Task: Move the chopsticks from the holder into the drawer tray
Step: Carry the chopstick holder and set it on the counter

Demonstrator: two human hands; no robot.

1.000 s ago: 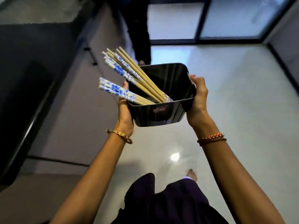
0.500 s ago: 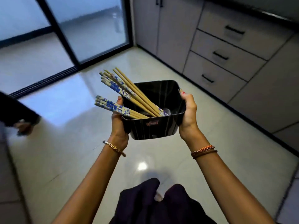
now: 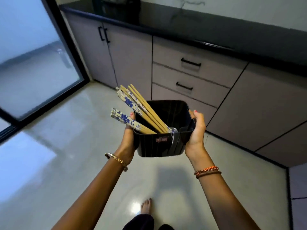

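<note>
I carry a black square holder (image 3: 162,146) in front of me, above the floor. Several wooden chopsticks (image 3: 141,112) with blue-and-white patterned tops lean out over its left rim. My left hand (image 3: 127,141) grips the holder's left side, thumb against the chopsticks. My right hand (image 3: 196,131) grips its right side, thumb over the rim. Straight ahead is a stack of shut grey drawers (image 3: 191,75) with black handles. No drawer tray is in view.
A black countertop (image 3: 182,27) runs above the grey cabinets (image 3: 116,55). A glass sliding door (image 3: 33,55) stands to the left. The glossy tiled floor (image 3: 74,146) lies below, with my bare foot (image 3: 146,206) on it.
The view has swung round from the glass door to the cabinets, and the drawers are now straight ahead and closer. Both hands keep the same hold on the holder.
</note>
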